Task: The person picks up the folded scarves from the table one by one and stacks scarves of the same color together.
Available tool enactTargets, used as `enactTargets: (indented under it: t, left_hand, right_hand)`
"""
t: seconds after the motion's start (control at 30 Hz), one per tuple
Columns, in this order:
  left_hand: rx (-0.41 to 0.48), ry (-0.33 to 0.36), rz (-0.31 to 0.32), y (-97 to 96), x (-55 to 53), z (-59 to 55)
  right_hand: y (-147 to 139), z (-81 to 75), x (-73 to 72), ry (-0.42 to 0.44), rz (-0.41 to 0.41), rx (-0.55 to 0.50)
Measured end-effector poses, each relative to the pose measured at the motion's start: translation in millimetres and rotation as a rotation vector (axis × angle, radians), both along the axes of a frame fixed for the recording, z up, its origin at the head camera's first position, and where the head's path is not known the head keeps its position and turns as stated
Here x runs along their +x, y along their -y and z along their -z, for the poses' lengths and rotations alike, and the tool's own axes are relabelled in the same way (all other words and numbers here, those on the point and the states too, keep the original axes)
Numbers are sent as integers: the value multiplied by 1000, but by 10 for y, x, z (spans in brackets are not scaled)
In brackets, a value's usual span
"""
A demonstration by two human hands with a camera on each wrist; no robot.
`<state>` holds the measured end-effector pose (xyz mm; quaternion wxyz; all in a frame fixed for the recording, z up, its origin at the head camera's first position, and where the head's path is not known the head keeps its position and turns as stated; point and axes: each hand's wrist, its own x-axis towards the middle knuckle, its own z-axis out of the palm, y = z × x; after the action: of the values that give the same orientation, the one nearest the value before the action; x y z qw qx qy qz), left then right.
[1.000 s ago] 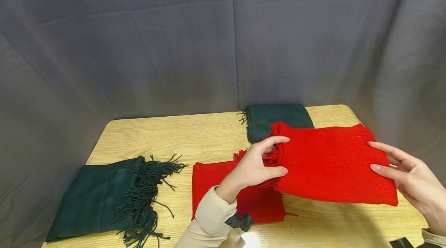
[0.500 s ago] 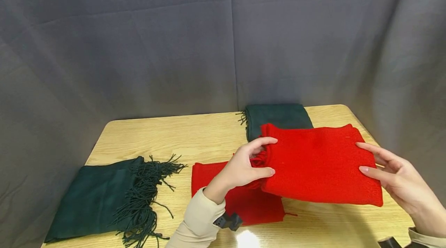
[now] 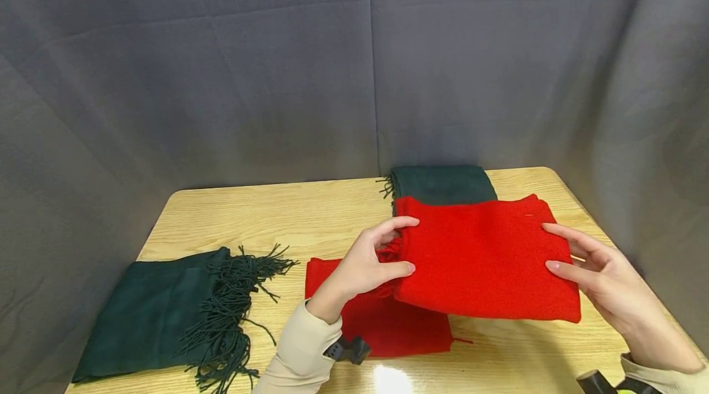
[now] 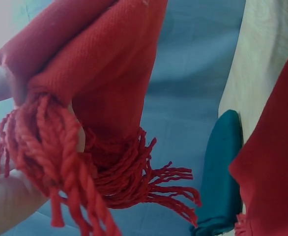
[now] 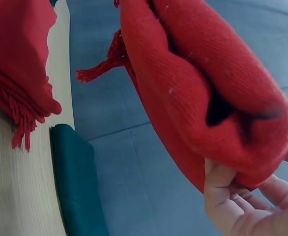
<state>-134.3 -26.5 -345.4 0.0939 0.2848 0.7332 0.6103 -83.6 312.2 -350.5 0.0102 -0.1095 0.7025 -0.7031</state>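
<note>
A folded red scarf [image 3: 482, 258] is held up above the table between both hands. My left hand [image 3: 362, 261] grips its fringed left end, thumb on the near face; in the left wrist view thick twisted fringe [image 4: 60, 147] hangs beside the fingers. At the opposite, folded end, my right hand [image 3: 600, 274] pinches the scarf with the thumb in front and other fingers behind. The right wrist view shows the rolled layers of that red scarf [image 5: 208, 98] over the fingers. Beneath lies a second folded red scarf [image 3: 388, 326], partly covered by the left forearm and the held scarf.
A dark green scarf [image 3: 149, 314] with long fringe lies folded at the table's left. Another folded green scarf [image 3: 443, 184] sits at the back edge, partly hidden by the raised red one. Grey curtains [image 3: 277, 74] surround the wooden table [image 3: 266, 209].
Both hands have moved left together, carrying the held red scarf with them, so it overlaps more of the red scarf on the table. The other scarves have stayed put.
</note>
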Motion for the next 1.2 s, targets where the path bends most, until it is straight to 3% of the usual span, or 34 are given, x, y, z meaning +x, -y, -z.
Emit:
enactTargets:
  t: [0.27,0.57,1.03,1.2]
  left_hand:
    - [6,-33,-14,115,2,12]
    - [7,-16,-25,252,-1,37]
    - [65,-37,-21,394,-2,56]
    - [39,-45,-39,459,-8,71]
  right_hand:
    - [104,-36,-30,4,-29,-2]
    - [217,-49,-60,7,-66,20]
    - [373,-24,-124,0,-24,64]
    - [431,-43,-143,7,-38,61]
